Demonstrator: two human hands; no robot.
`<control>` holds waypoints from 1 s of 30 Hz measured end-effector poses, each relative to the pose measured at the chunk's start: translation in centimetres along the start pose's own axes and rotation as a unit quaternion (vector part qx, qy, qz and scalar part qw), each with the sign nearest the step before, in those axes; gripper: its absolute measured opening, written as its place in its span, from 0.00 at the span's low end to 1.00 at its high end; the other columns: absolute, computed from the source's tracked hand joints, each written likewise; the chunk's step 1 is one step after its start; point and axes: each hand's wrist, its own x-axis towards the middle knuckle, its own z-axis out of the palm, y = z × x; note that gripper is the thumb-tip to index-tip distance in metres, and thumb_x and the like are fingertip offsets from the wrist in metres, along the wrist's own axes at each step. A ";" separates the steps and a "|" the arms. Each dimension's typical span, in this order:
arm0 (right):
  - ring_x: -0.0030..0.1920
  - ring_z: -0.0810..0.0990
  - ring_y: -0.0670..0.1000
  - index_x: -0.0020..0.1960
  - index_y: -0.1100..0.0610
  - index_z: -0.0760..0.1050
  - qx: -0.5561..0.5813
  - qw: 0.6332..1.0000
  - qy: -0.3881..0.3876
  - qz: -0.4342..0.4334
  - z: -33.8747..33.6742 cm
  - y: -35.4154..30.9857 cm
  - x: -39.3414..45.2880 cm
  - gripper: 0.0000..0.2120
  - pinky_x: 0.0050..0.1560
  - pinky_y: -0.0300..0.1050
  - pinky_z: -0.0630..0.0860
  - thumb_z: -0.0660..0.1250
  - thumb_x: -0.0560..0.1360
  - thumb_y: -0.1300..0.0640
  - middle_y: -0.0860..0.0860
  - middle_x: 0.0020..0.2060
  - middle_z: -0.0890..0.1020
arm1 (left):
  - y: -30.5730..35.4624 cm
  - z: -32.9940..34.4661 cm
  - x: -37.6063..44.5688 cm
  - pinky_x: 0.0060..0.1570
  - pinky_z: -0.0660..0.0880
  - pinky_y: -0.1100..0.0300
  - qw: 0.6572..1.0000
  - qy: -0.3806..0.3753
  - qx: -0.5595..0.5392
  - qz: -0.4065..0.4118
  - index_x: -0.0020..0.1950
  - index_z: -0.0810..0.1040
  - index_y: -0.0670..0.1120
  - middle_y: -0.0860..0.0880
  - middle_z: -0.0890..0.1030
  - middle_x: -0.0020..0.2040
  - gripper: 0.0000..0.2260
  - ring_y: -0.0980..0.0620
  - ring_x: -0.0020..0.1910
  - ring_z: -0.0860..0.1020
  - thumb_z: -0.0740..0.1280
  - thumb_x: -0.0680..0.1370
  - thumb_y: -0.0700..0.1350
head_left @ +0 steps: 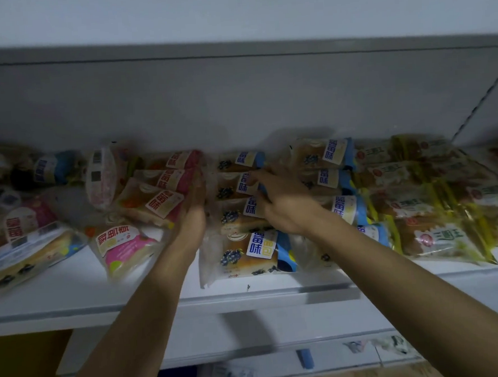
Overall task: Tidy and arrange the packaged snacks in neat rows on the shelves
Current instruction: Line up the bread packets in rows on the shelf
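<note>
A white shelf (73,295) carries packaged breads. In the middle runs a row of blue blueberry packs (246,255) from front to back. My right hand (284,206) lies on top of this row, fingers spread and lightly bent on the blue end of the packs. My left hand (194,215) stands edge-on with straight fingers against the left side of the row, next to a leaning stack of pink-labelled packs (161,199). A second blue row (340,182) sits just right of my right hand. Yellow-green sandwich packs (437,235) fill the right part in rows.
Loose packs lie jumbled at the far left (26,245), one pink pack (123,248) flat near the front edge. A grey back panel (236,101) closes the shelf behind. Lower shelf edges (252,351) show below, with a blue price tag holder (305,358).
</note>
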 end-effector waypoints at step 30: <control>0.68 0.72 0.64 0.78 0.58 0.61 0.014 0.986 -0.144 -0.081 17.6 -30.4 25.6 0.34 0.67 0.57 0.73 0.71 0.76 0.55 0.61 0.71 0.68 | 1.5 -34.6 7.6 0.55 0.75 0.46 0.753 0.038 0.618 0.223 0.68 0.79 0.43 0.41 0.81 0.60 0.22 0.38 0.59 0.78 0.56 0.80 0.50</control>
